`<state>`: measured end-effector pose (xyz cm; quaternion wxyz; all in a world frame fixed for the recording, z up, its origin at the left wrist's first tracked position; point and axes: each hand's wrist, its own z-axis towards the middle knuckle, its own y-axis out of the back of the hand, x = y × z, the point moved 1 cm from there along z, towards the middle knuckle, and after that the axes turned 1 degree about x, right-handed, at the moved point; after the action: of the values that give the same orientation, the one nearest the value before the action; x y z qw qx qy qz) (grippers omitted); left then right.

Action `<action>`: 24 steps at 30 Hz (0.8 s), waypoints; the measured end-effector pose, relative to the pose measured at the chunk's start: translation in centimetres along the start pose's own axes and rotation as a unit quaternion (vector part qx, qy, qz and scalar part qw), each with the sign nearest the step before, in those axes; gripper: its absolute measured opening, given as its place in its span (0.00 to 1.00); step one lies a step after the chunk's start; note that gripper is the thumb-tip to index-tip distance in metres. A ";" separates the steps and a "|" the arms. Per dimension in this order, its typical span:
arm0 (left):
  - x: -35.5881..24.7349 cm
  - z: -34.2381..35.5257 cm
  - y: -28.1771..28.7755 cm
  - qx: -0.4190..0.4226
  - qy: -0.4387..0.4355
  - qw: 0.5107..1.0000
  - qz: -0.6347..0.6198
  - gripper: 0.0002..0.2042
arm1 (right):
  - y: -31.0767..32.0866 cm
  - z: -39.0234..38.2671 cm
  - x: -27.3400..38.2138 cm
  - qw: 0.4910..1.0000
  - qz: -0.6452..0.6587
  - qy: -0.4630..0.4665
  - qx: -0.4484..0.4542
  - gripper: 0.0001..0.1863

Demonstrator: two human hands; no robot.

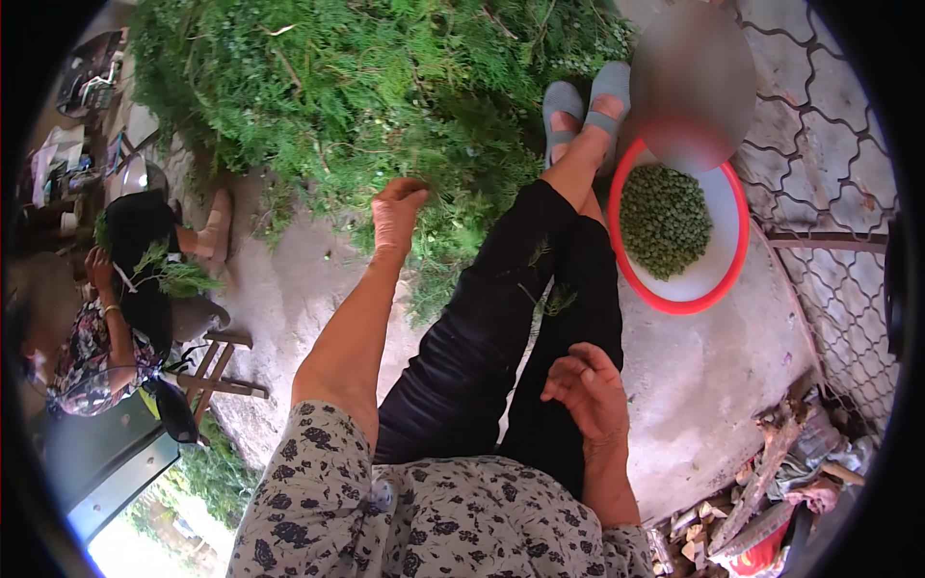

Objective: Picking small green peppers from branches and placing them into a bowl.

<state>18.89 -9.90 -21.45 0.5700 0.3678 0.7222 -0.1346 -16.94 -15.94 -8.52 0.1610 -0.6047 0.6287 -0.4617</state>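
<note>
My left hand (396, 214) reaches out at the edge of a big heap of green conifer branches (376, 87). Its fingers are bent together, and whatever they may hold is hidden. Above my right thigh, my right hand (594, 393) is held with its fingers curled inward; I cannot make out anything inside it. A white basin with a red rim (743, 231) stands to the right of my legs, holding a mound of small green berries (665, 222). Small green sprigs (551, 301) lie on my black trousers.
On the left another person (130, 318) sits holding a green branch (173, 275), near a wooden stool (220, 376). Firewood and rags (771, 472) are piled at the lower right. Paving stones (819, 183) and a metal bar (829, 243) lie beyond the basin.
</note>
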 end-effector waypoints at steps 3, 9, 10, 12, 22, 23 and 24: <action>-4.1 -2.5 3.5 -0.182 0.052 0.975 -0.120 0.16 | -0.3 0.1 -0.2 1.000 -0.025 0.010 0.005 0.21; -5.7 -5.6 9.4 -0.265 0.101 0.893 -0.348 0.12 | -0.5 0.0 -0.7 0.998 -0.047 0.034 0.009 0.18; -5.9 -6.2 9.8 -0.274 0.098 0.886 -0.360 0.10 | -0.6 -0.1 -0.8 0.998 -0.056 0.033 0.001 0.18; -6.5 -7.5 10.6 -0.273 0.097 0.872 -0.395 0.09 | -0.9 -0.1 -1.1 0.997 -0.072 0.035 -0.001 0.17; -10.4 -14.6 6.9 -0.130 0.082 0.780 -0.606 0.07 | -8.4 0.7 -6.7 0.894 -0.438 0.072 0.064 0.18; -9.1 -14.8 5.9 -0.100 0.098 0.767 -0.626 0.06 | -9.6 1.6 -8.0 0.901 -0.423 0.088 0.044 0.20; -10.0 -16.0 4.8 -0.099 0.086 0.776 -0.617 0.07 | -10.8 2.1 -8.8 0.902 -0.412 0.124 0.038 0.20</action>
<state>11.36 -0.54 -6.15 0.3335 -0.2054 0.8496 -0.3533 -6.84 -7.08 -4.36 -0.0999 -0.7410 0.3208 -0.5814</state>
